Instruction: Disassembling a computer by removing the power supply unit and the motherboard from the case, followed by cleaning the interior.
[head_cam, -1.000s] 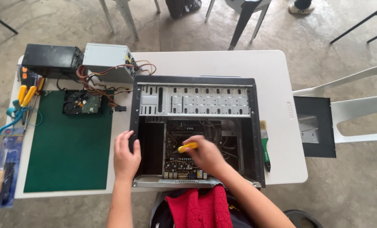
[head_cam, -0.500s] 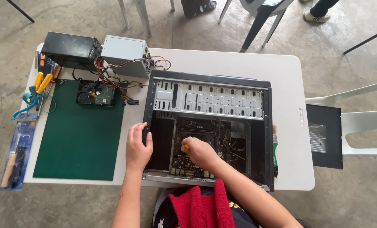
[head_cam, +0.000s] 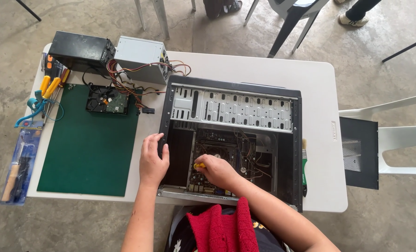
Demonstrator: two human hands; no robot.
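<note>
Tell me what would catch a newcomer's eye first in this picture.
The open computer case lying flat on the white table, with the right hand inside it gripping a yellow-handled screwdriver. The left hand rests on the case's left edge, beside a green mat.

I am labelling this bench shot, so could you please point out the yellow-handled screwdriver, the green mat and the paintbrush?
yellow-handled screwdriver (head_cam: 199, 165), head view, handle end.
green mat (head_cam: 86, 149), head view, bare middle.
paintbrush (head_cam: 304, 164), head view, green handle.

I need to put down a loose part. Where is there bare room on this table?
Most of the green mat below the hard drive, and the white tabletop behind the computer case. The far-left corner is crowded.
</note>
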